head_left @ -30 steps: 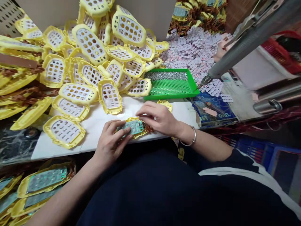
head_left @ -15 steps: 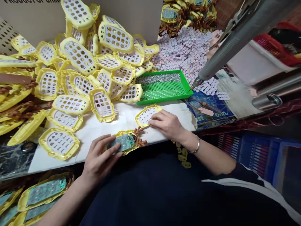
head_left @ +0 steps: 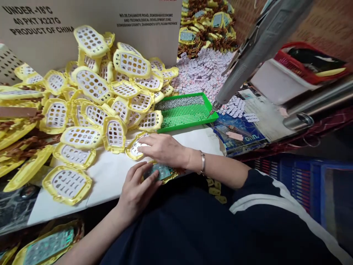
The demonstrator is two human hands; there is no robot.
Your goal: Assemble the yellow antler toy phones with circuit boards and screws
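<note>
My left hand [head_left: 138,187] grips the near end of a yellow plastic shell with a green circuit board [head_left: 159,172] in it, close to the table's front edge. Its fingers lie across the board. Crossing just above that board, my right hand [head_left: 167,149] has its fingertips on another yellow shell [head_left: 132,147], which lies inner side up with a white perforated keypad insert in it. My right fingers hide part of this shell, and my right hand and wrist cover some of the board's far end.
A heap of yellow shells [head_left: 92,84] covers the left and back. Behind my right hand sits a green tray [head_left: 187,127] of small screws, with a hanging electric screwdriver [head_left: 231,81] at its corner. White key pieces [head_left: 201,70] are piled beyond. A cardboard box [head_left: 96,14] stands behind.
My right hand has moved left with the keypad shell, passing over the board. The view has also turned, and my left hand with the board shell appears further right.
</note>
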